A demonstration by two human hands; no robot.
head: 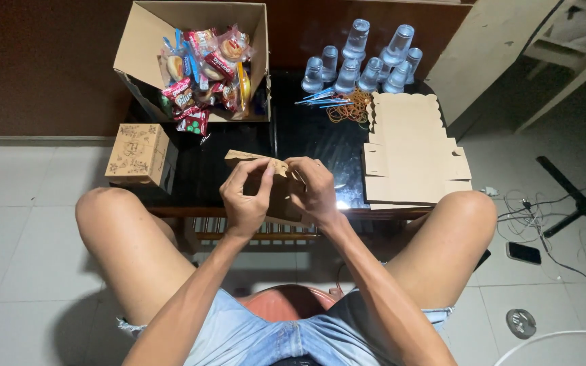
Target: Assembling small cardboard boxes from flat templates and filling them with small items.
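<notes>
- Head view shows my left hand (245,200) and my right hand (315,192) together above the front edge of the dark bench (306,135), between my two knees.
- Fingers of both hands are closed on a brown cardboard piece (256,160), half folded; my left thumb and first finger pinch its top edge, and my right fingers press it from the other side.
- On the bench at my right side lies a stack of flat cardboard blanks (412,152), not folded.
- Behind the stack are some rubber bands (349,107), thin blue sticks (317,99) and a group of clear plastic cups (364,61) standing upside down.
- At the far left stands an open carton (144,41) full of snack packets (205,74).
- Just in front of the carton, one small closed brown box (137,152) with a drawn pattern sits at the bench corner.
</notes>
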